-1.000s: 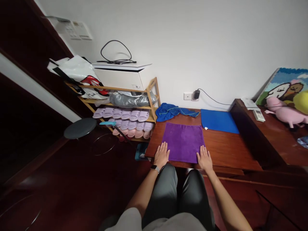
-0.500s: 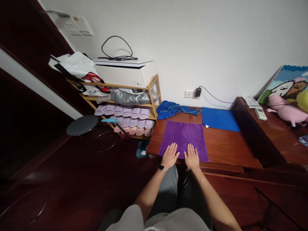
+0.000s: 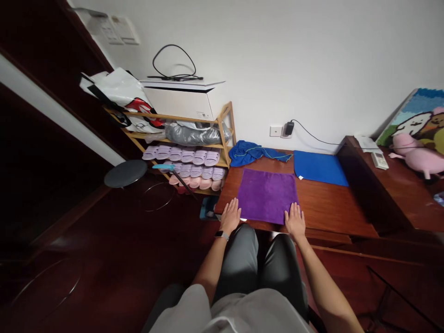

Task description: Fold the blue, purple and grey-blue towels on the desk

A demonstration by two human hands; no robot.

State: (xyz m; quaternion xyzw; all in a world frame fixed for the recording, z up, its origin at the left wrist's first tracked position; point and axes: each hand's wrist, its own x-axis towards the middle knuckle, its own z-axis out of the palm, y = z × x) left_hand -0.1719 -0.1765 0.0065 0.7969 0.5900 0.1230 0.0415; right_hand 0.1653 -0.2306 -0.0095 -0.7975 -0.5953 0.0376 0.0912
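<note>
A purple towel [image 3: 268, 195] lies spread flat on the brown wooden tabletop [image 3: 333, 208], with a small white tag at its near left corner. My left hand [image 3: 230, 216] rests flat at that corner, fingers stretched out, a watch on the wrist. At the near right corner my right hand [image 3: 294, 220] also lies flat, its fingertips on or against the towel's edge. Neither hand grips anything. Behind the towel is a crumpled blue cloth [image 3: 246, 153] with a light green edge. A blue towel [image 3: 319, 168] lies flat at the back right.
To the left, a wooden rack [image 3: 227, 120] holds purple and pink slippers [image 3: 199, 156], a white box [image 3: 180, 101] and a white bag [image 3: 121, 92]. A round stool [image 3: 125, 174] stands beside it. At the right, a raised ledge bears a remote [image 3: 379, 160] and a pink plush toy [image 3: 412, 152].
My hands have moved apart, from the middle of the towel's near edge out to its two near corners. The view has shifted slightly.
</note>
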